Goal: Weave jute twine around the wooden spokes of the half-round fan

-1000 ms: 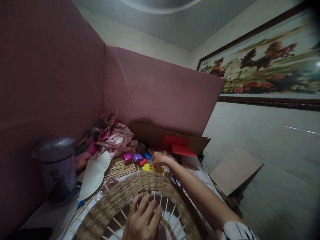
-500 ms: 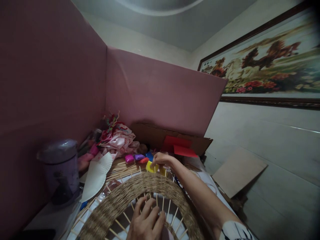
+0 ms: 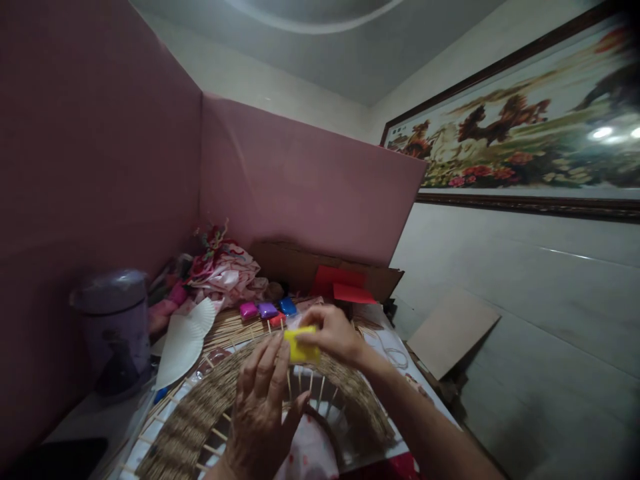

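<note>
Pinched in my right hand [image 3: 333, 332] is a small yellow packet [image 3: 303, 345], held above the far rim of a round woven straw piece [image 3: 195, 413]. My left hand [image 3: 263, 400] is raised over that woven ring, fingers stretched out and thumb apart, its fingertips beside the packet's left edge; whether they touch it I cannot tell. Thin wooden sticks run through the weave toward its inner ring. Beyond the rim lie a magenta packet [image 3: 248, 311], a purple packet [image 3: 267, 310], a blue packet [image 3: 287, 306] and a red packet [image 3: 277, 320].
A lidded purple container [image 3: 114, 333] stands at the left, beside white paper plates [image 3: 185, 343]. Pink fabric [image 3: 227, 273] is heaped behind them. Red paper [image 3: 353, 293] leans on cardboard [image 3: 295, 257] at the back. Thin sticks [image 3: 227, 330] lie on the table.
My right hand has brought the yellow packet off the table and nearer to me. My left hand has left the inner sticks and moved up and left, to the packet. The view has shifted slightly right.
</note>
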A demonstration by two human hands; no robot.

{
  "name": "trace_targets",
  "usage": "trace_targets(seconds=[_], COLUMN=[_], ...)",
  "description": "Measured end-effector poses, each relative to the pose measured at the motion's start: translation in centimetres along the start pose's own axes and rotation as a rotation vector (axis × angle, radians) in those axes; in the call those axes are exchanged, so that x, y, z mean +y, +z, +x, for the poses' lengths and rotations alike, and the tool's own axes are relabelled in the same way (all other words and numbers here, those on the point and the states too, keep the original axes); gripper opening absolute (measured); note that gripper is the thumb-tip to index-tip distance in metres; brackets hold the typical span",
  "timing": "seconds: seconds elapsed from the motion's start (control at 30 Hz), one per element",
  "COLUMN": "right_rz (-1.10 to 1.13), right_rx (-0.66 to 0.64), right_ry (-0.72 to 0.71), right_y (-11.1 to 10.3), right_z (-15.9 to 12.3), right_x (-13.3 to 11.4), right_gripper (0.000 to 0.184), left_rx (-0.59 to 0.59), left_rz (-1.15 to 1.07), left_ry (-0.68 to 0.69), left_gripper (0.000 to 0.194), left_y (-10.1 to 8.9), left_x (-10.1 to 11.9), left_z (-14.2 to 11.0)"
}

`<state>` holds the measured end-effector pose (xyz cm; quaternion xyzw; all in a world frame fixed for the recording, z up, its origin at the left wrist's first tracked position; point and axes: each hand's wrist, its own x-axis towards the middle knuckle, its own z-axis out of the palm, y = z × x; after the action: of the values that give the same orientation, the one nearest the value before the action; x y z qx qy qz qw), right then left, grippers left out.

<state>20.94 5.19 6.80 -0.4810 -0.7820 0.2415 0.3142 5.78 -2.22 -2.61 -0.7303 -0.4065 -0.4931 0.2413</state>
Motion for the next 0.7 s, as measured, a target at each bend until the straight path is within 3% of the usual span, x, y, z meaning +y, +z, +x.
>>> trace_targets(seconds=[0.13,0.23,0.27,0.3,0.37,0.4,0.47,0.57,0.7], right_rz=[0.197,0.387,0.439,0.386,0.033,-0.208,-0.323,-0.429,-0.546], right_rx=[0.032,-0.060,-0.094,-0.043,0.123,0.120,0.075,-0.047,-0.158], right_ry=[0.043,0.128,0.154,0.173,0.207,0.235,0.273,0.352,0.376], right_y=[3.0,2.7,2.1,1.2,-0.6,-1.4,-2.4,-1.8,0.5], right_z=[-6.5,-7.4,-6.9,-6.0,-3.6,-2.2,0.7,4.3,6.8], right_x=[-1.3,-0.1,0.6,1.4,3.2,4.1,5.6,7.2,8.2], right_gripper=[0.016,0.012,0.019,0.025,0.025,0.023,0.015,0.006,0.019], left_rx=[-0.056,-0.100,-0.117,-0.125,-0.112,-0.094,-0.061,-0.036,-0.002], left_rz=[-0.092,-0.140,-0.143,-0.143,-0.139,-0.137,-0.131,-0.134,-0.115], left_ry=[0.073,0.038,0.010,-0.020,-0.065,-0.079,-0.099,-0.116,-0.097], left_gripper=[0.068,0.071,0.070,0.068,0.062,0.061,0.061,0.063,0.060], left_y=[0.6,1.2,1.3,1.4,1.5,1.5,1.4,1.2,1.0], left_x=[0.6,0.7,0.7,0.5,0.1,-0.1,-0.4,-0.7,-0.7], left_z=[-0.4,-1.1,-1.3,-1.4,-1.4,-1.4,-1.3,-1.2,-1.1])
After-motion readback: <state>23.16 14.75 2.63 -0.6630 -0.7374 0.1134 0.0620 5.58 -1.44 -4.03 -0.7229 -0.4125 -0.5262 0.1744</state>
